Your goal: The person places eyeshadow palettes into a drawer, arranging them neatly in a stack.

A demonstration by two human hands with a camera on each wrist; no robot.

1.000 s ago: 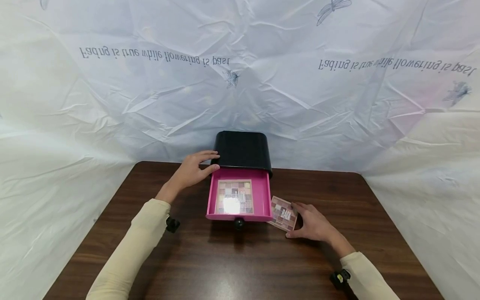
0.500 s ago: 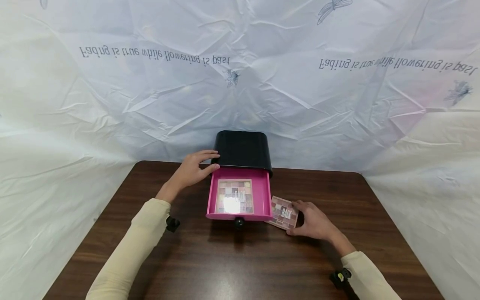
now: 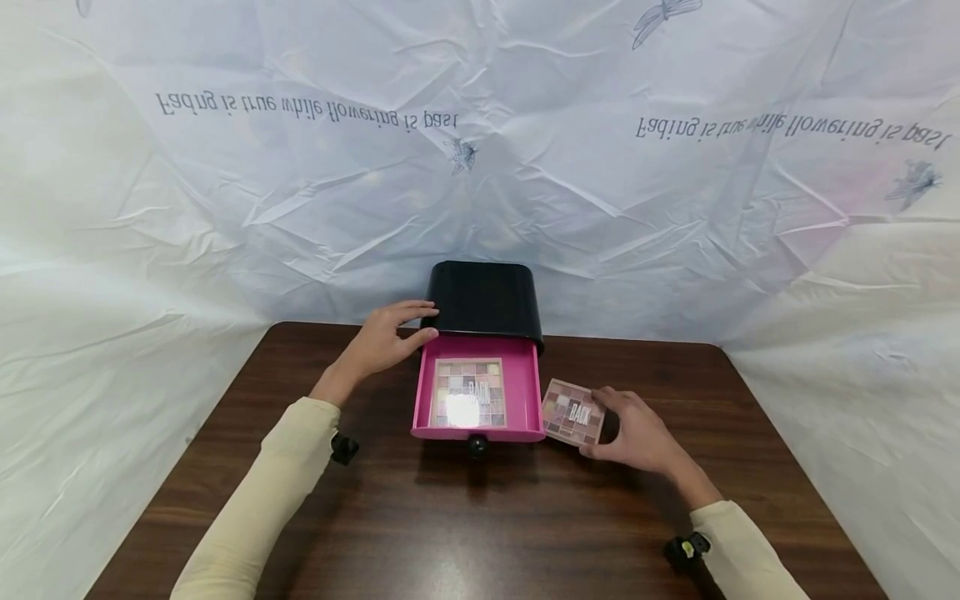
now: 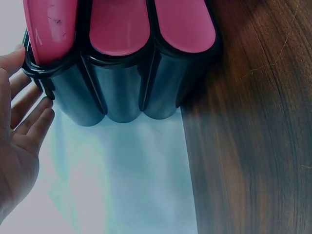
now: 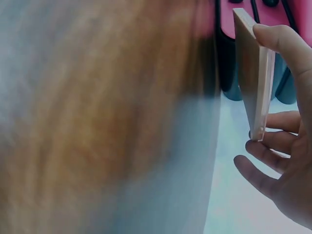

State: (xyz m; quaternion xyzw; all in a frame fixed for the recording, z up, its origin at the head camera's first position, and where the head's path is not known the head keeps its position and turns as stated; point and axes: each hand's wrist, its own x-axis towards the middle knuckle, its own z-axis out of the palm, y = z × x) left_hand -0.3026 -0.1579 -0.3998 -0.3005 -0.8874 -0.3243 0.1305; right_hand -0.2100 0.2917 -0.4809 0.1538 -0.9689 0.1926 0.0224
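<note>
My right hand (image 3: 637, 433) pinches an eyeshadow palette (image 3: 573, 412) marked "BACK" by two of its edges, just right of the open pink drawer (image 3: 525, 392). In the right wrist view the palette (image 5: 258, 73) is seen edge-on between thumb and fingers, off the table. A second palette (image 3: 469, 393) lies flat in the drawer, toward its left side, with glare on its lid. My left hand (image 3: 382, 337) rests its fingers and thumb on the left side of the black drawer cabinet (image 3: 483, 300). The left wrist view shows those fingers fairly straight against the cabinet (image 4: 119, 92).
The cabinet has several stacked pink drawers (image 4: 119, 29); the top one is pulled out toward me, a black knob (image 3: 477, 447) on its front. It stands at the back of a dark wooden table (image 3: 465, 533), before a white printed sheet (image 3: 480, 192).
My right hand has moved up and slightly right, raising the palette with it, so its corner no longer hides behind the drawer's edge. My left hand stays put on the cabinet.
</note>
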